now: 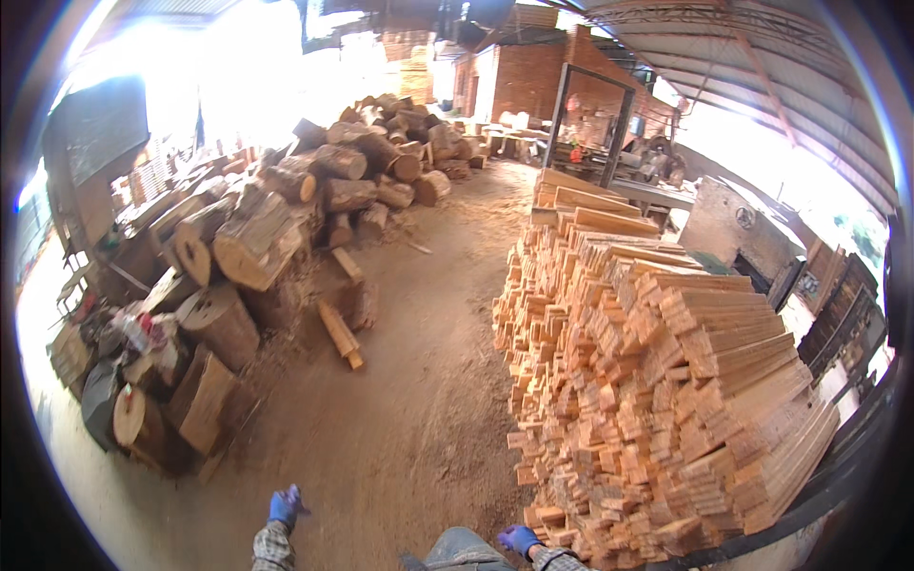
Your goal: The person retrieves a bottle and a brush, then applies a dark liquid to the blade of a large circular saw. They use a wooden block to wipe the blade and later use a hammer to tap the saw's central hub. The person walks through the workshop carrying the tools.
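Note:
My left hand (pixel 286 505), in a blue-purple glove below a checked sleeve, hangs over the dirt floor at the lower edge. Nothing is in it, and its fingers are partly spread. To the right, my right hand (pixel 519 540) wears the same kind of glove, its fingers loosely extended and no object showing in them. It is nearest the lower left foot of a tall stack of sawn wooden strips (pixel 657 381), apparently apart from it. The strips' uneven cut ends face the walkway.
Logs (pixel 340 162) are heaped along the left, with upright stumps (pixel 219 324) closer by. A short squared timber (pixel 339 335) lies on the dirt path (pixel 419 352) between heap and stack. A dark metal frame (pixel 588 124) stands behind the stack, and a brick building (pixel 519 76) farther back.

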A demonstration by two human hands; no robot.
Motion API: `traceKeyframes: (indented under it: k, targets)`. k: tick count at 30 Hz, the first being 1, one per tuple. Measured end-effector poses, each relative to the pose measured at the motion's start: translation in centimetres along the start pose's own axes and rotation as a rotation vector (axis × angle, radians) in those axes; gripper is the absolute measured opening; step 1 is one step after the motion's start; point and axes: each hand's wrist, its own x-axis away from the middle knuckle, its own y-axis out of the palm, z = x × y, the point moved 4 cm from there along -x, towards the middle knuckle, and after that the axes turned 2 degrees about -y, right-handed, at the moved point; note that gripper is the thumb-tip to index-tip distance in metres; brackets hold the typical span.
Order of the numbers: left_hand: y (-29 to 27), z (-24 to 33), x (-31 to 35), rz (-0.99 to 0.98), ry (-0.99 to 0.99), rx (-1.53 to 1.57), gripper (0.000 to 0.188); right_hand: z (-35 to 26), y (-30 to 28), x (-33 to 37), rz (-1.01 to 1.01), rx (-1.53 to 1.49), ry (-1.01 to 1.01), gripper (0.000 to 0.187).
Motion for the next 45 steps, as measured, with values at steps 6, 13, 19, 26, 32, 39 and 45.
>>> traceKeyframes:
  k: [6,13,19,26,32,39,45]
  targets:
    - [-4.5,10.8,-25.6,-0.018,-0.174,1.058,0.048,-9.0,-6.2,-11.2,-0.147,0.427,0.081,0.038]
    - [12.7,5.1,-27.8,-0.721,-0.433,0.625,0.038,-33.0,-11.9,-33.2,-0.044,0.345,-0.124,0.054]
    - [11.6,5.9,-40.0,-0.875,-0.576,0.529,0.035,-63.0,-19.3,-42.8,-0.067,-0.085,-0.331,0.044]
    - [12.1,9.4,-82.1,-0.751,0.122,0.16,0.031,-67.6,-29.6,-58.5,0.17,0.179,-0.22,0.042]
    - [1.1,29.4,-122.1,-0.544,0.135,0.921,0.029,-61.0,-35.9,-70.9,0.085,-0.015,0.215,0.046]
    - [2.5,41.1,-143.3,-0.388,0.185,0.798,0.063,-68.7,-48.6,-89.8,0.114,0.213,0.119,0.045]
    - [10.9,35.6,-143.2,-0.816,-0.095,0.268,0.049,-87.7,-63.7,-102.8,0.086,0.184,-0.061,0.047]
